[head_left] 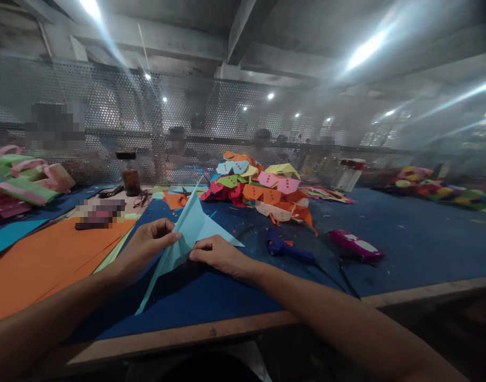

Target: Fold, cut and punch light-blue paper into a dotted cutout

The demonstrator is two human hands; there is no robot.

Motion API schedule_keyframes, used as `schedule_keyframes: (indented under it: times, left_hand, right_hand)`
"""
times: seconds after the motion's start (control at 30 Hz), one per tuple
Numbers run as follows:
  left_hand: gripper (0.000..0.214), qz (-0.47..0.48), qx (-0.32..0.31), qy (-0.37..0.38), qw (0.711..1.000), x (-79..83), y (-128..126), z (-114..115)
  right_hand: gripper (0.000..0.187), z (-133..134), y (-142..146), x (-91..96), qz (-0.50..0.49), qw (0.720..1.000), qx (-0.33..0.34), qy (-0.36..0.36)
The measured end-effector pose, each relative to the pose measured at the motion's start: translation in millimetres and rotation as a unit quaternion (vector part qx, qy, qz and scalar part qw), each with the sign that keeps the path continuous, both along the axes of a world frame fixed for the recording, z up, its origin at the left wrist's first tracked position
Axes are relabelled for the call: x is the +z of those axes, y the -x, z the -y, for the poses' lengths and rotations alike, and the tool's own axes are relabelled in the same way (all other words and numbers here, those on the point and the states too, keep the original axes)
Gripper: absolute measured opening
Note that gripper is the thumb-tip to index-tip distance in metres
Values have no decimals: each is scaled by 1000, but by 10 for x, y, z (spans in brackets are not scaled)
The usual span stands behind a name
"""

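Observation:
A light blue sheet of folded paper point(191, 225) is held up over the blue table, its creased panels standing at angles with pointed corners. My left hand point(151, 241) pinches the paper's left side between thumb and fingers. Lower on the sheet, my right hand point(215, 254) grips the bottom edge near the middle, thumb and fingertips closed on it. One narrow corner hangs down toward the table's front edge. To the right of my right hand lies a dark blue glue gun point(288, 248) with its cord trailing forward.
Orange paper sheets point(60, 260) lie at the left. Behind the hands is a pile of coloured paper shapes point(262, 185), with orange-handled scissors point(182, 199) beside it. A purple device point(356, 245) sits at the right. A jar point(129, 174) stands before the perforated metal screen point(211, 106).

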State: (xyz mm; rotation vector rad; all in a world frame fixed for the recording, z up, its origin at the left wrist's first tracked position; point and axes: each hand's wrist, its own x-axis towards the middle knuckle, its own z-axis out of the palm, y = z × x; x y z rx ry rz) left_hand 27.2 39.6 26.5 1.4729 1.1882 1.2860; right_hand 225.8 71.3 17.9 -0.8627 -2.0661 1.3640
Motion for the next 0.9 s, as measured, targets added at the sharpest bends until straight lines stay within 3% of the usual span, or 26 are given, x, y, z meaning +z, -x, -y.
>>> schedule_keyframes:
  times: [0.43, 0.9]
  left_hand:
    - [37, 15, -7, 6, 1000, -15, 22, -19]
    - [37, -13, -3, -4, 1000, -43, 23, -10]
  right_hand:
    - [11, -10, 21, -3, -20, 999, 3, 34]
    - [4, -6, 24, -45, 11, 1000, 5, -9]
